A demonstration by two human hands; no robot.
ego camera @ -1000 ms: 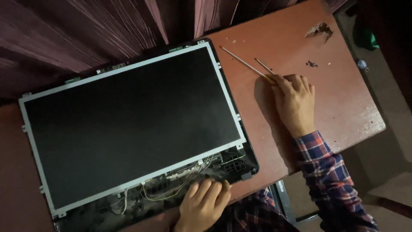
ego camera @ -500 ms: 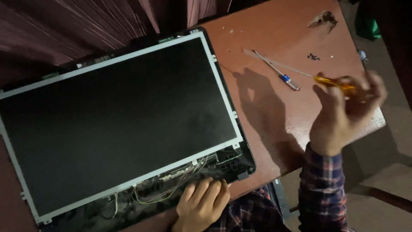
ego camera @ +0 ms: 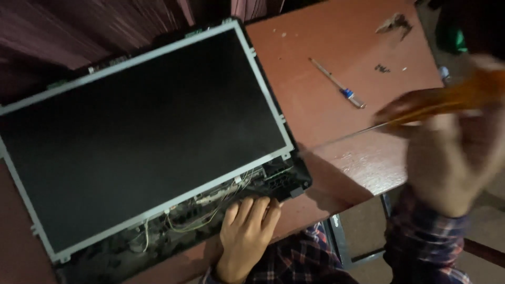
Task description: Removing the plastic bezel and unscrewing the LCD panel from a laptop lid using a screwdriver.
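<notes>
Left hand [ego camera: 247, 231] flat, fingers spread on the lower edge of the screen panel [ego camera: 142, 131] on the table [ego camera: 315, 105], right hand [ego camera: 452, 158] raised, gripping an orange-handled screwdriver [ego camera: 447, 100], small screwdriver [ego camera: 337, 84] lying beside.

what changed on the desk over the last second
The right hand left the table, took up the orange-handled screwdriver and now holds it raised, blurred. The blue-handled screwdriver was left lying on the table. The left hand stayed on the lower edge of the display panel, by the wires.
</notes>
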